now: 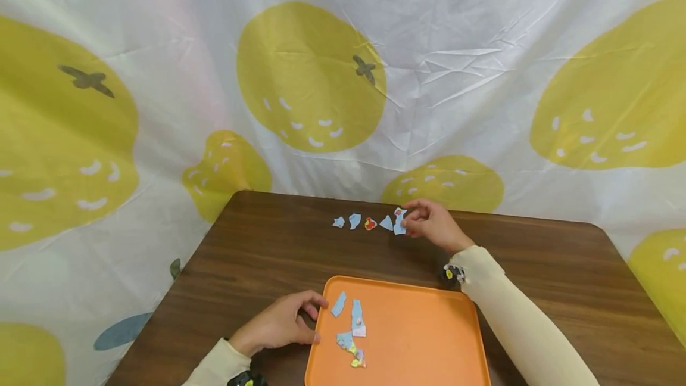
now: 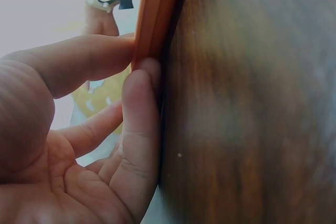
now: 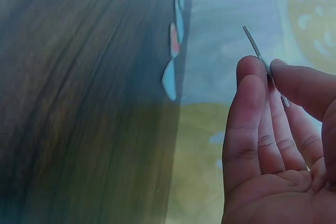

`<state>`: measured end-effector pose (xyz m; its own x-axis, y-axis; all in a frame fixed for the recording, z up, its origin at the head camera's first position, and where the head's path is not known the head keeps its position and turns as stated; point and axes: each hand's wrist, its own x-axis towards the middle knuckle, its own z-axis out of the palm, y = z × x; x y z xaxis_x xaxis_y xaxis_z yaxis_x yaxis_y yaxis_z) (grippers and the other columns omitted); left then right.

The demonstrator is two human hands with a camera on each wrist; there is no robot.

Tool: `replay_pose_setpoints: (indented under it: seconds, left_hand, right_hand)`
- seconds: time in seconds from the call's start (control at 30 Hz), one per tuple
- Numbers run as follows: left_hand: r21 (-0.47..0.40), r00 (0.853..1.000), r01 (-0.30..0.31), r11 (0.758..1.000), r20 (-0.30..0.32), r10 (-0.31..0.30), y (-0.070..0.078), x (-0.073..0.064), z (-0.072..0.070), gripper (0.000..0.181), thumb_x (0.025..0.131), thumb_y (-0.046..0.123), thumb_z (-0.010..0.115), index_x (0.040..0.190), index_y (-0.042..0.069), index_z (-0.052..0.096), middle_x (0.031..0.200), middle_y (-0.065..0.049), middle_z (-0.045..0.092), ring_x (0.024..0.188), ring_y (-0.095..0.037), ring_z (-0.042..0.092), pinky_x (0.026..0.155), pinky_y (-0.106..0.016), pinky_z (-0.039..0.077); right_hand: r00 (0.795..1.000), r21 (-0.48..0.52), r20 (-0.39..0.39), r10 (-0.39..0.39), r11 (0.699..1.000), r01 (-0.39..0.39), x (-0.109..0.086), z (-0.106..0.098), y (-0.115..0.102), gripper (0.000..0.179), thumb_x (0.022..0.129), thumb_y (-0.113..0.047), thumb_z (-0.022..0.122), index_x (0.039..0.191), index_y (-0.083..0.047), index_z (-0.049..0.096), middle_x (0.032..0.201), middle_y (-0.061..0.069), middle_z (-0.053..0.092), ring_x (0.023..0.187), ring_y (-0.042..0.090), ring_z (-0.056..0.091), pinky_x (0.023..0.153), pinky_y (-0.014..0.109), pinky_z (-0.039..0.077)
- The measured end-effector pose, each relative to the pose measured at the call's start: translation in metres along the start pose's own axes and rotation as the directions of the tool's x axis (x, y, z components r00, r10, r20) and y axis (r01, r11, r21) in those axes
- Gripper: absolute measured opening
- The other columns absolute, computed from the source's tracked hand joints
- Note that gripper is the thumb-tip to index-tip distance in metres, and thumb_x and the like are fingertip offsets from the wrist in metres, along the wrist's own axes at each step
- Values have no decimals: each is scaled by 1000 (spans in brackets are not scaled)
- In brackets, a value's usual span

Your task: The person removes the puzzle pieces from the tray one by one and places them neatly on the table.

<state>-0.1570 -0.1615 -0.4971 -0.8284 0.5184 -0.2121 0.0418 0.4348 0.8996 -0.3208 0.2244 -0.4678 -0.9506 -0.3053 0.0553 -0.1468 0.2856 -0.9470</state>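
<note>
Far back on the table, my right hand (image 1: pixel 431 224) pinches a light blue puzzle piece (image 1: pixel 399 228) with a small pink-red picture at its top. Edge-on, that thin piece (image 3: pixel 252 43) shows between thumb and fingertips in the right wrist view. Left of it lie a pale blue triangular piece (image 1: pixel 386 223), a red one (image 1: pixel 370 224) and two more blue ones (image 1: pixel 355 221). My left hand (image 1: pixel 284 321) holds the left rim of an orange tray (image 1: pixel 423 332), thumb and fingertips at its edge (image 2: pixel 152 19). In the tray lie several pieces, including a tall blue one (image 1: pixel 357 316).
The dark wooden table (image 1: pixel 541 261) ends at the back against a white curtain (image 1: pixel 455 106) with yellow fruit prints. Joined blue and yellow pieces (image 1: pixel 347 343) lie near the tray's left side. My right sleeve (image 1: pixel 520 308) passes over the tray's right corner.
</note>
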Motion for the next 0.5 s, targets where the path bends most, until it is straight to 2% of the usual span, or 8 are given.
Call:
replay_pose_setpoints:
  seconds: [0.13,0.37,0.5]
  left_hand:
    - [11,1000,-6,1000,-1,6,-2,0,0,59,80,5,89,134,11,65,108,-10,63,73,-16,70,65,-26,55]
    - [-1,1000,-13,1000,4,13,-4,0,0,58,80,5,89,132,10,65,106,-10,63,72,-16,69,63,-26,55]
    - [2,1000,-13,1000,2,13,-4,1,0,57,80,5,88,132,10,66,107,-10,63,71,-17,69,63,-26,55]
  right_hand:
    - [1000,-20,10,21,1000,-21,9,-5,9,43,99,-4,71,138,6,59,107,27,75,84,25,76,77,42,65]
    - [999,-168,2,46,985,-45,20,-13,18,44,97,-12,75,136,3,62,109,24,77,86,26,72,66,32,56]
    - [998,-176,7,59,983,-57,23,-13,22,45,96,-11,76,135,7,62,110,27,77,92,26,74,73,30,54]
